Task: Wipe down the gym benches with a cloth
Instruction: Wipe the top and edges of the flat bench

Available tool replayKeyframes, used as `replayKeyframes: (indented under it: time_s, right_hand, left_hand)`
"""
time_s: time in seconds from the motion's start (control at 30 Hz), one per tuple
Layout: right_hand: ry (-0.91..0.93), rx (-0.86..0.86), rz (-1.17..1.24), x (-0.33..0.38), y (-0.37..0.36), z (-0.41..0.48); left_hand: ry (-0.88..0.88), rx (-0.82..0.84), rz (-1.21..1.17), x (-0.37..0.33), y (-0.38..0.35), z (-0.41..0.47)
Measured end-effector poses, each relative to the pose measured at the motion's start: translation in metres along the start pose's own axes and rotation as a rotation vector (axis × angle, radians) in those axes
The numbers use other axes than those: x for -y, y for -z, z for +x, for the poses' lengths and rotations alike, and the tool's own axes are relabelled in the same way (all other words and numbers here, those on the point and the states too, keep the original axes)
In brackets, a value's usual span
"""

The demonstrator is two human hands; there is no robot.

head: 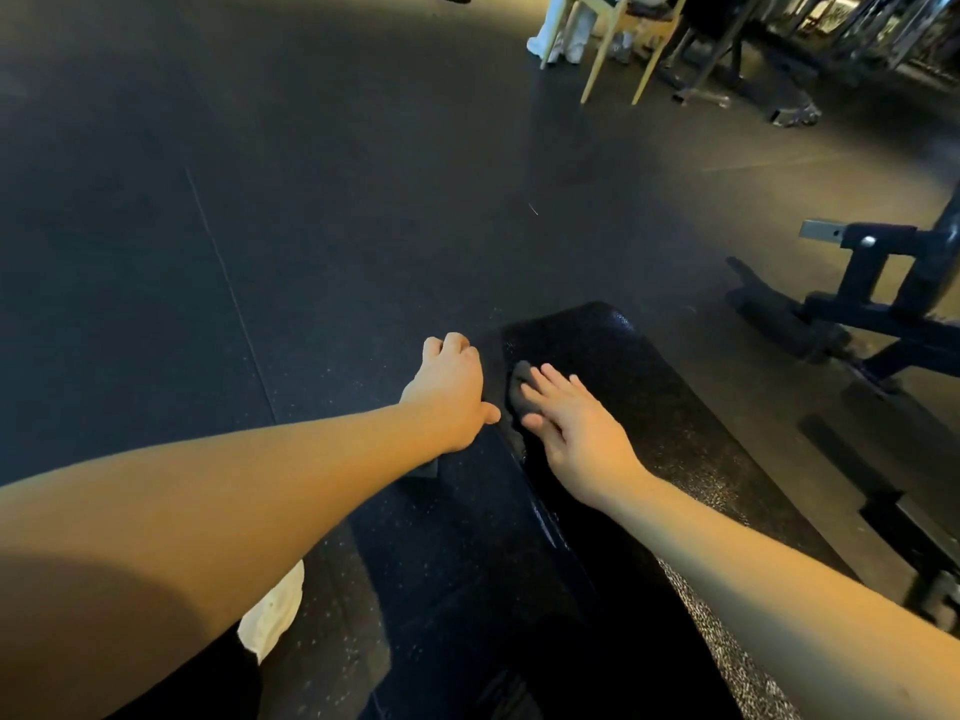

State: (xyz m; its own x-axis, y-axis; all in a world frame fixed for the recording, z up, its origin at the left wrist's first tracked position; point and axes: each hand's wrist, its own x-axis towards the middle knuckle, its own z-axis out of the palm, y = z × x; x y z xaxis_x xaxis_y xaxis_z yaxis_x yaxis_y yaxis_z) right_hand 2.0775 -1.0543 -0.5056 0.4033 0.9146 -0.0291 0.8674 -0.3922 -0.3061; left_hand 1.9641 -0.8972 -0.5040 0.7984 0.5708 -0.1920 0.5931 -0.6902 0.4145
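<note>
Currently mid-wipe. Right hand (576,423) lies flat, fingers straight and spread, pressing a dark cloth (519,388) onto the bench (654,392). The cloth sits under the fingertips, at the pad's left edge, short of the far end.

Left hand (452,392) is just beside the right, off the pad's edge. Fingers curled under, thumb out toward the pad; cannot tell whether it holds anything.

Judgement: far end likely unfinished. Next move calls for steady flat pressure, sliding the cloth ahead of the fingers to the rounded end, then across to the side beyond the palm. Risk: the cloth bunching or slipping off the edge.
</note>
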Motion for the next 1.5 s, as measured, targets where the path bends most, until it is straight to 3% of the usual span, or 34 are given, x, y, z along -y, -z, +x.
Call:
replayKeyframes:
  time_s: [0.23,0.5,0.6,0.67,0.8,0.9,0.97,1.13,1.2,1.3,1.5]
  right_hand:
    - [-0.180,-0.031,-0.011,0.005,-0.002,0.103]
    - [0.057,-0.045,0.044,0.020,-0.004,-0.046]
    - [0.048,-0.065,0.006,0.015,-0.012,-0.083]
    - [0.022,-0.084,-0.013,0.017,-0.017,-0.078]
    - [-0.040,-0.046,-0.022,0.027,-0.016,-0.025]
    - [-0.074,-0.025,-0.006,0.031,-0.002,0.008]
    - [-0.115,-0.055,0.088,0.036,0.011,0.012]
    - [-0.172,-0.362,0.431,0.042,0.035,0.000]
    - [-0.255,-0.366,0.551,0.047,0.043,-0.002]
    - [-0.380,-0.364,0.926,0.056,0.043,-0.006]
    - [-0.408,-0.245,1.335,0.064,0.028,-0.005]
  left_hand:
    - [-0.008,-0.029,-0.036,0.002,0.002,-0.003]
    - [-0.058,-0.010,-0.017,0.008,0.001,-0.005]
    - [-0.066,-0.043,-0.054,0.009,0.000,-0.002]
    - [-0.054,-0.065,-0.108,0.008,0.001,0.001]
    - [-0.044,0.010,0.060,0.007,0.008,0.004]
    - [-0.045,-0.039,0.073,0.010,0.016,0.003]
    - [-0.026,-0.128,0.017,0.010,0.025,0.000]
    - [0.021,-0.192,-0.302,-0.004,0.051,-0.018]
    - [0.010,-0.187,-0.379,-0.009,0.054,-0.026]
    - [-0.028,-0.112,-0.539,-0.018,0.056,-0.033]
    - [-0.032,-0.070,-0.547,-0.020,0.054,-0.035]
